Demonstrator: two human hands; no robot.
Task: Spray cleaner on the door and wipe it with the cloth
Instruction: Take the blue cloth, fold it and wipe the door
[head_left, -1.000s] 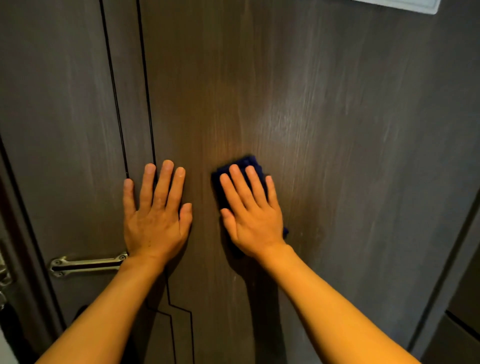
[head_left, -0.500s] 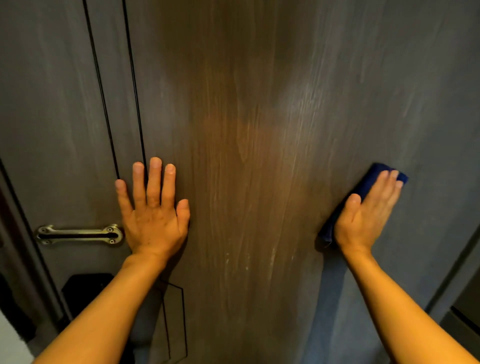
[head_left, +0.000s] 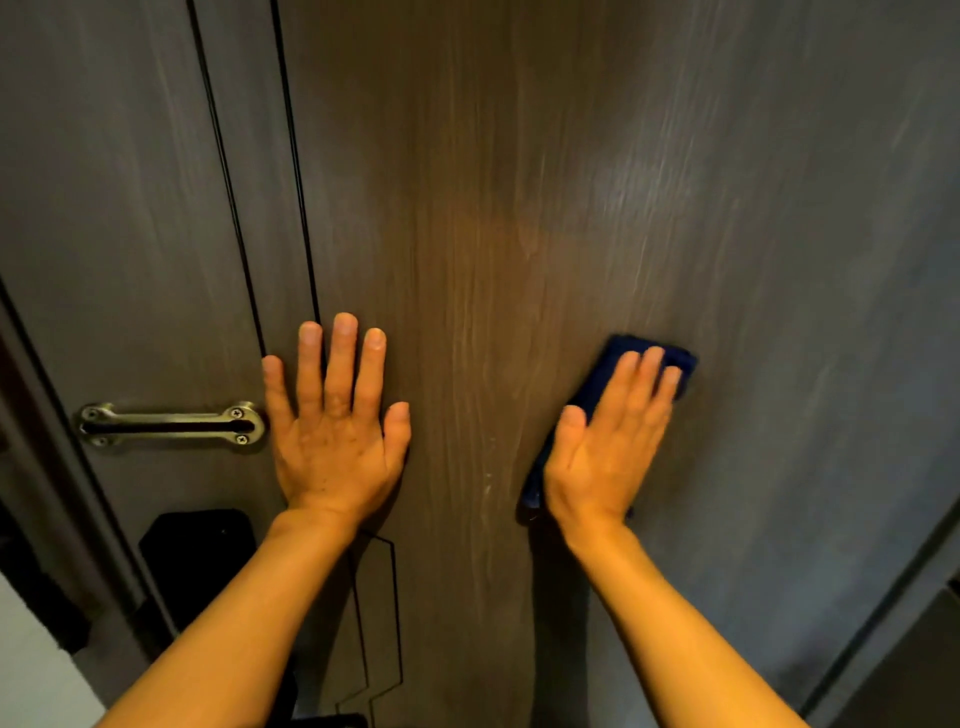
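Observation:
A dark brown wood-grain door (head_left: 519, 182) fills the view, with faint streaks running down its middle. My right hand (head_left: 608, 447) lies flat on a folded dark blue cloth (head_left: 670, 353) and presses it against the door's right half; the cloth shows past the fingertips and beside the wrist. My left hand (head_left: 335, 426) rests flat on the door with fingers spread, empty, just right of two thin vertical black grooves. No spray bottle is in view.
A metal door latch bar (head_left: 171, 426) is screwed on left of my left hand. Below it sits a black lock plate (head_left: 197, 551). The door frame (head_left: 62, 493) runs down the left edge, and another frame edge (head_left: 893, 618) slants at lower right.
My right hand swept the cloth from the door's middle far out to the right, then came partway back toward the middle. My left hand stayed pressed in place; the view shifted downward.

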